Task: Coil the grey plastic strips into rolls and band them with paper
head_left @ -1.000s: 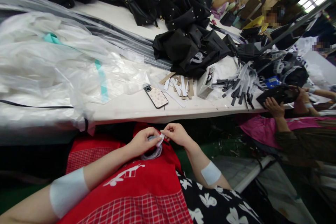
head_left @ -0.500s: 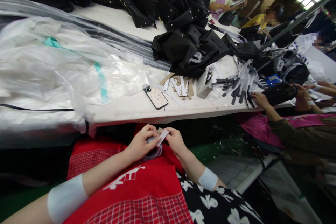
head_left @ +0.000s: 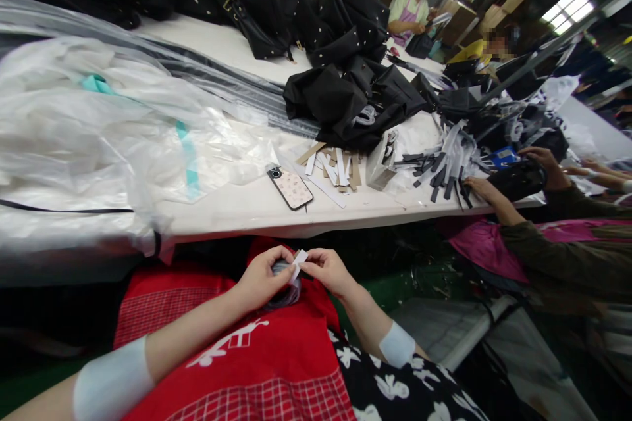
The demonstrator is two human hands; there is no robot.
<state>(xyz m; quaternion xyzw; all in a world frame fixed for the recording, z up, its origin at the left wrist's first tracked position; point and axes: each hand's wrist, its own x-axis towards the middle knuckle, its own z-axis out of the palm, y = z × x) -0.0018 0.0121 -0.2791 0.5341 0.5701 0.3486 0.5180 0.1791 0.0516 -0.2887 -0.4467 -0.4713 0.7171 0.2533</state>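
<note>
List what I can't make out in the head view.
Head view: part of the grey coil, behind the left hand.
Head view: gripped part of the white strip, under fingertips.
Head view: screen of the phone, hidden by its back.
Head view: black bags, cut off by the top edge.

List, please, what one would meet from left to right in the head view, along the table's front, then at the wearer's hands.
First: plastic sheeting, phone, loose flat strips, small box, dark-tipped straps, black item. Then: left hand, white strip, right hand.
</note>
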